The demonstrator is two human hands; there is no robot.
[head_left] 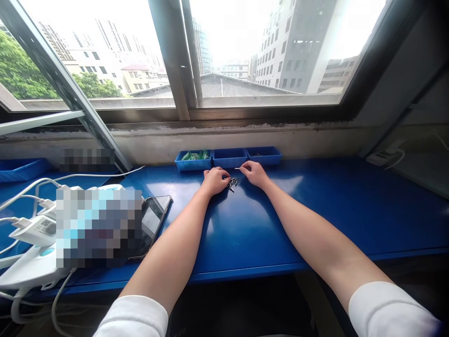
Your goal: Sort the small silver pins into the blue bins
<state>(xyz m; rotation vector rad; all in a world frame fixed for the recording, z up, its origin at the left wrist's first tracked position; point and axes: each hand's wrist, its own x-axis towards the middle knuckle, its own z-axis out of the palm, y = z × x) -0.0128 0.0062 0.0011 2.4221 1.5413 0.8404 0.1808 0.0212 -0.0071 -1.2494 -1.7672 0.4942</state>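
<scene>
My right hand (pixel 255 174) pinches one end of a thin, pale pin-like piece (pixel 237 168), which points left just in front of the blue bins. Left of it, my left hand (pixel 215 181) is closed, thumb and fingers together at the edge of a small pile of short dark and silvery metal parts (pixel 233 183). Whether a part sits between those left fingertips is too small to tell. Both hands are low over the blue table (pixel 242 234), with the pile between them.
Along the wall stand a blue bin with green-and-white contents (pixel 194 164), a middle blue bin (pixel 229 161) and a right blue bin (pixel 268 159) with small dark parts. A phone (pixel 154 217), a power strip (pixel 31 267) and white cables lie left. A window rises behind.
</scene>
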